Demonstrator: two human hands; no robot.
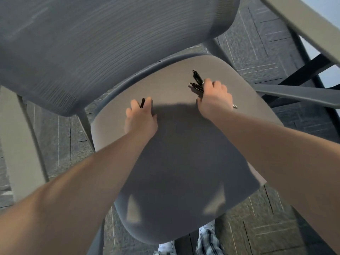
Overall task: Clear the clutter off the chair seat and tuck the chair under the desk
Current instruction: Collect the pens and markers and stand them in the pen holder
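The right hand [214,97] is closed around a bundle of black pens [197,82], their tips poking out beyond its knuckles. The left hand [140,116] pinches one more pen [142,103] just above the chair seat [174,162]. Light, stiff, slick (likely to slide), so grip mid-barrel.

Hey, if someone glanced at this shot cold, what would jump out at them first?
Probably the two bare arms reaching down over the grey chair seat that fills the middle of the view. The right hand grips a bunch of black pens near the seat's right rear, and the left hand is closed on a single black pen nearer the backrest, which looms across the upper left.
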